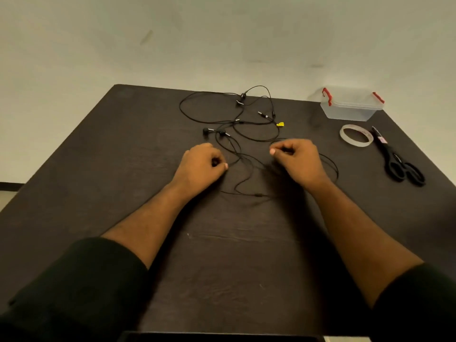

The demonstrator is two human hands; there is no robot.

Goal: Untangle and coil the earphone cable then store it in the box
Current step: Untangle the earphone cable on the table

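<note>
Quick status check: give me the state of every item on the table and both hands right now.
earphone cable: tangled, spread on the table
box: lid on
tape roll: lying flat
scissors: closed, lying flat
left hand: pinching cable
right hand: pinching cable

You have nothing readable in front of you. The small yellow tag (280,124) on the earphone cable (256,138) is too small and blurred to show any lettering. The pink mark on the scissors (394,157) blade may be a label, but you cannot make out any characters on it.
</note>
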